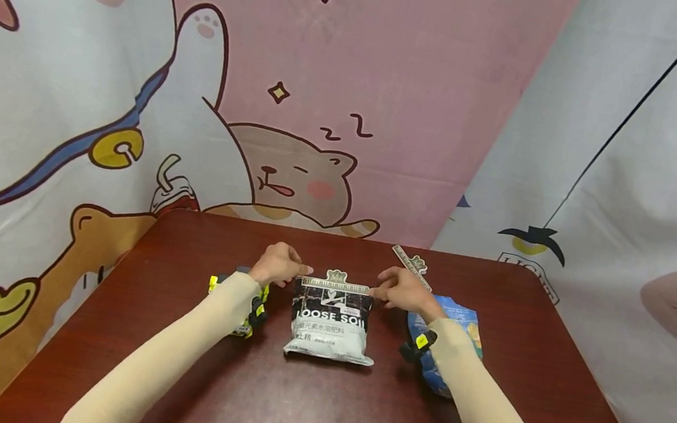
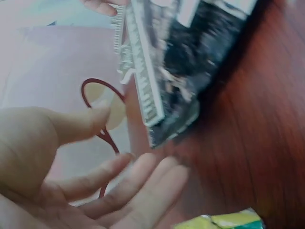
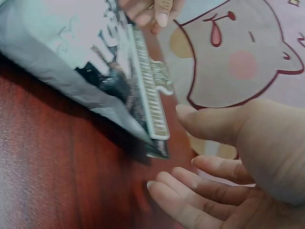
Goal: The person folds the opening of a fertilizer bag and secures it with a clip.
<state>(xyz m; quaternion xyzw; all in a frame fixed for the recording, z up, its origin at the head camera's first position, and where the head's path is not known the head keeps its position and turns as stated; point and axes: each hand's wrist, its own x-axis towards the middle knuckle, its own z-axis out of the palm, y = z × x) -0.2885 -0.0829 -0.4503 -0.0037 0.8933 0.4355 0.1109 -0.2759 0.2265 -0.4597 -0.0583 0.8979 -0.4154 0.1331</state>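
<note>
Grip released in both: the left hand (image 1: 278,263) and right hand (image 1: 401,289), fingers loosely extended and grasping nothing, flank the ends of a pale clip (image 1: 335,285) along the top edge of a black-and-white soil bag (image 1: 328,328), just below centre of the head view. Left of centre, a yellow packet (image 1: 243,329); lower right, a blue bag (image 1: 458,313); a second clip (image 1: 412,267) above it.

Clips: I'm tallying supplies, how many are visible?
2: one clip across the top of the middle bag, another clip beyond the right hand. Others may be hidden.
</note>
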